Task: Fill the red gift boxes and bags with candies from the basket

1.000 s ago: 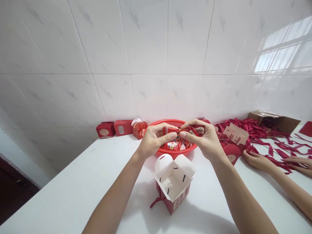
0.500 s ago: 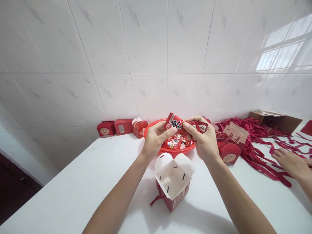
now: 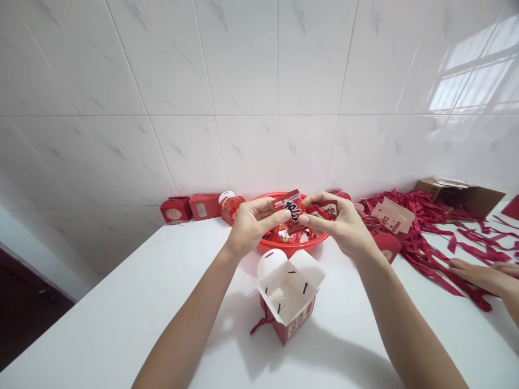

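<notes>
Between both hands, over the basin, is a red candy packet [image 3: 292, 209] with dark lettering. My left hand [image 3: 254, 221] pinches its left side between thumb and fingers. The thumb of my right hand [image 3: 338, 224] presses at its right edge, and those fingers also hold a second, darker red packet [image 3: 327, 208]. Below them sits a red plastic basin [image 3: 290, 249] of wrapped sweets. Nearer to me an open gift box [image 3: 290, 292] stands upright, white inside, its flaps spread and a dark red ribbon at its left side. Small dark ribbon ends show on its inner walls.
Closed red boxes [image 3: 175, 210] line the wall at left. To the right lie a heap of dark red ribbons [image 3: 421, 243], more boxes and a cardboard carton [image 3: 478, 201]. Another person's hand [image 3: 478, 275] rests by the ribbons at the right edge.
The lettered packet has turned between my hands, and my right fingers have come closer to it. The other person's hand has lowered onto the ribbons. The view has shifted slightly.
</notes>
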Demonstrator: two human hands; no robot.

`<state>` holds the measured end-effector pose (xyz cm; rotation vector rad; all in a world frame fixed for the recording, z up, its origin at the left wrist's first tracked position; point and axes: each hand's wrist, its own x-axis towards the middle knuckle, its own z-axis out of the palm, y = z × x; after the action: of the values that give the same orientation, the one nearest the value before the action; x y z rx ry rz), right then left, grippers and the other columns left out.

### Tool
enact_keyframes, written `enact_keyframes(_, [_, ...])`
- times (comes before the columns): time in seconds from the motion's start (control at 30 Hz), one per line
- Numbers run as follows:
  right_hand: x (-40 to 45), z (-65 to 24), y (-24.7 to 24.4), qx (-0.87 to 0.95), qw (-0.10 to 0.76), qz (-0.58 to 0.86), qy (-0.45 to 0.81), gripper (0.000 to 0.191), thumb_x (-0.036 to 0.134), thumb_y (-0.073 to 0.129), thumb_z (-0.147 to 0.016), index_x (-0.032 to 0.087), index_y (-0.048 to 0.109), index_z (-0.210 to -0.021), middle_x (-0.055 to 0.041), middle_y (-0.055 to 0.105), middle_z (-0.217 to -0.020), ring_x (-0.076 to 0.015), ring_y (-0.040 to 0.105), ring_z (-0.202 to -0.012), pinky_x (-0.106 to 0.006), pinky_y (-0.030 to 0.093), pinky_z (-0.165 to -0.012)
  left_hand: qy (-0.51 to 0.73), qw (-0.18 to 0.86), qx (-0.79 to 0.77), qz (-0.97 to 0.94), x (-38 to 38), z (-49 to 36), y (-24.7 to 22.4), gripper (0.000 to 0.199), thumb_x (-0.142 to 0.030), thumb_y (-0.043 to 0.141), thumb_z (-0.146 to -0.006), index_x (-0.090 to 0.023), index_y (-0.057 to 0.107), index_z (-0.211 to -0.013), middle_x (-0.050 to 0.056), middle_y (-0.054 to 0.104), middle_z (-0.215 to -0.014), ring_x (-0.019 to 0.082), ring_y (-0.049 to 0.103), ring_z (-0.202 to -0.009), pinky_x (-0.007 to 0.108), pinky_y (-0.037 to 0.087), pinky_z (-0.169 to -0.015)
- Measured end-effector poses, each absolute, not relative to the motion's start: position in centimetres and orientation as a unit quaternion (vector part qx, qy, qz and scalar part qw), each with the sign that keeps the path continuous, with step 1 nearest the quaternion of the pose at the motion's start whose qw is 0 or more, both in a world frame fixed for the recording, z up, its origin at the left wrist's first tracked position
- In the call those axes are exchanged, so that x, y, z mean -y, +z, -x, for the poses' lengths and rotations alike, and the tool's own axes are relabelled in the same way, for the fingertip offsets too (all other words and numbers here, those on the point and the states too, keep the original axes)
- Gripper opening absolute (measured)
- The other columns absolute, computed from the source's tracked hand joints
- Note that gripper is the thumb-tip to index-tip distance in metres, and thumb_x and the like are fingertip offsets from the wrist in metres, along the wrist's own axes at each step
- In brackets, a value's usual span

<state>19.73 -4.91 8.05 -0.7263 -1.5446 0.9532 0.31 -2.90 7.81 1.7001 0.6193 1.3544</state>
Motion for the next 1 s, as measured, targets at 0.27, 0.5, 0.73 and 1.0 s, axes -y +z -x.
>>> enact_keyframes(0.27, [5.9, -21.1, 9.3, 0.715, 0.474, 0.348, 0.380, 0.031, 0.042, 0.082, -0.073, 0.018, 0.070, -0.087, 0.0010, 0.064, -0.066, -0.0103, 0.054, -0.051, -0.025, 0.046, -0.049, 0.390, 0.402, -0.268, -0.784, 3.6, 1.8, 8.7, 0.024, -0.037, 0.080, -0.076, -0.015, 0.077, -0.084, 0.008, 0.076, -0.083, 0.022, 0.071, -0.077, 0.032, 0.058, -0.070])
enact_keyframes(0.5, [6.1, -20.6, 9.4, 0.728, 0.446, 0.360, 0.375, 0.035, 0.050, 0.079, -0.075, 0.017, 0.068, -0.077, 0.0022, 0.059, -0.056, -0.0106, 0.052, -0.050, -0.024, 0.038, -0.047, 0.198, 0.350, -0.274, -0.873, 4.4, 2.6, 9.5, 0.028, -0.031, 0.073, -0.078, -0.021, 0.076, -0.104, 0.004, 0.076, -0.084, 0.019, 0.071, -0.076, 0.027, 0.054, -0.068])
enact_keyframes(0.73, [6.0, -19.8, 8.8, 0.750, 0.423, 0.371, 0.348, 0.032, 0.049, 0.077, -0.077, 0.019, 0.070, -0.073, 0.0026, 0.057, -0.059, -0.0101, 0.048, -0.052, -0.025, 0.033, -0.049, 0.101, 0.248, -0.369, -0.890, 4.7, 3.0, 9.6, 0.031, -0.035, 0.066, -0.081, -0.024, 0.074, -0.109, 0.004, 0.075, -0.097, 0.022, 0.069, -0.090, 0.025, 0.047, -0.068])
enact_keyframes(1.0, [5.4, -18.0, 7.3, 0.794, 0.366, 0.368, 0.315, 0.037, 0.053, 0.069, -0.084, 0.018, 0.066, -0.072, 0.0003, 0.061, -0.067, -0.0120, 0.052, -0.061, -0.025, 0.038, -0.054, 0.080, 0.239, -0.395, -0.884, 5.0, 3.2, 9.4, 0.027, -0.042, 0.063, -0.078, -0.024, 0.075, -0.094, 0.003, 0.071, -0.085, 0.022, 0.066, -0.080, 0.027, 0.043, -0.064])
